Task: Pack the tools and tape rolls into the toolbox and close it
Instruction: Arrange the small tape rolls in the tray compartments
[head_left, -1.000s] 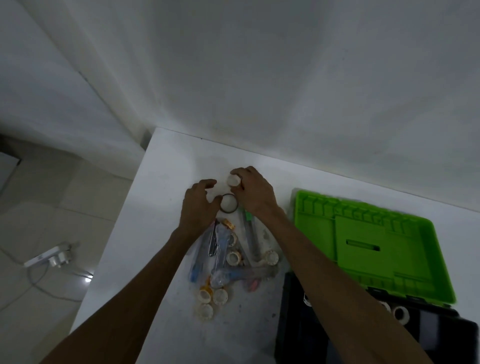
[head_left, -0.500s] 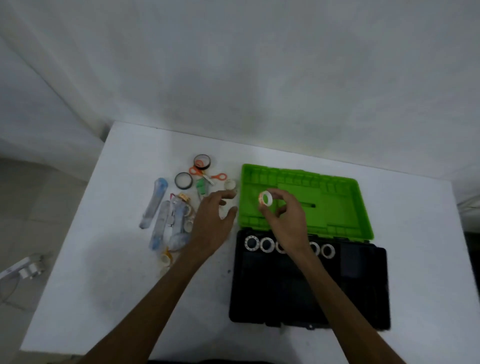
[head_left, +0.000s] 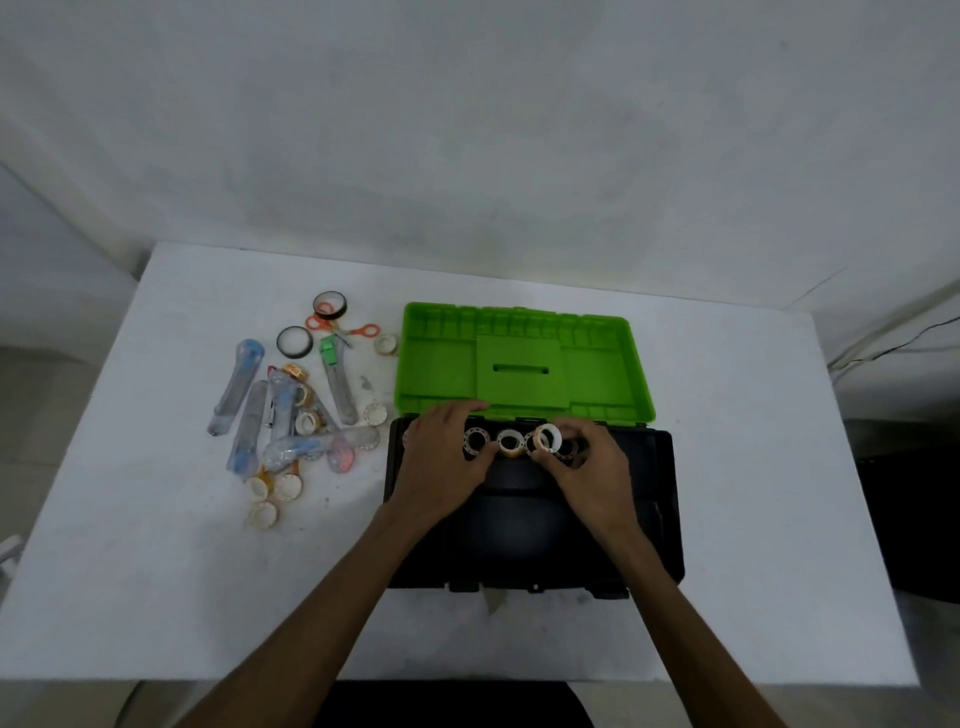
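The black toolbox (head_left: 649, 519) lies open on the white table (head_left: 156, 571), its green lid (head_left: 441, 364) folded back. A row of small tape rolls (head_left: 509, 441) stands along the box's far edge. My right hand (head_left: 587, 467) pinches a white tape roll (head_left: 548, 437) upright over that row. My left hand (head_left: 441, 457) rests inside the box at the row's left end, fingers spread against a roll. To the left of the box lie bagged tools (head_left: 244, 395), a green cutter (head_left: 332, 374), orange scissors (head_left: 343, 328) and loose tape rolls (head_left: 270, 493).
Two dark tape rings (head_left: 294, 342) lie near the scissors. A cable (head_left: 893, 348) hangs off the table's right side. A dark seat edge (head_left: 452, 701) shows below the table's front edge.
My right hand carried the white roll from the pile on the left across to the toolbox and lowered it to the row. My left hand followed from the pile into the box.
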